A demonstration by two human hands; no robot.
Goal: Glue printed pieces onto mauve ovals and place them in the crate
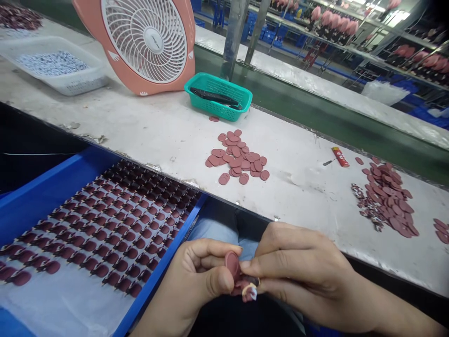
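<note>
Between my two hands is a small dark-red figurine [232,265] with a flat oval base and a white-and-tan detail at its lower end. My left hand [199,276] pinches the oval base between thumb and forefinger. From the other side, the thumb and fingers of my right hand [301,271] close on the figurine's body, hiding part of it. Both hands are just off the near edge of the white worktable [157,135]. On the table ahead lies a loose pile of flat dark-red ovals [238,157]. Similar figurines [101,234] fill rows at the left.
A blue tray [168,262] holds the rows on white sheeting. Behind stand a pink fan [150,42], a green basket [217,110] with a black tool, and a white bin [77,84] of small pieces. At right lie a red lighter [340,157] and another oval pile [389,196].
</note>
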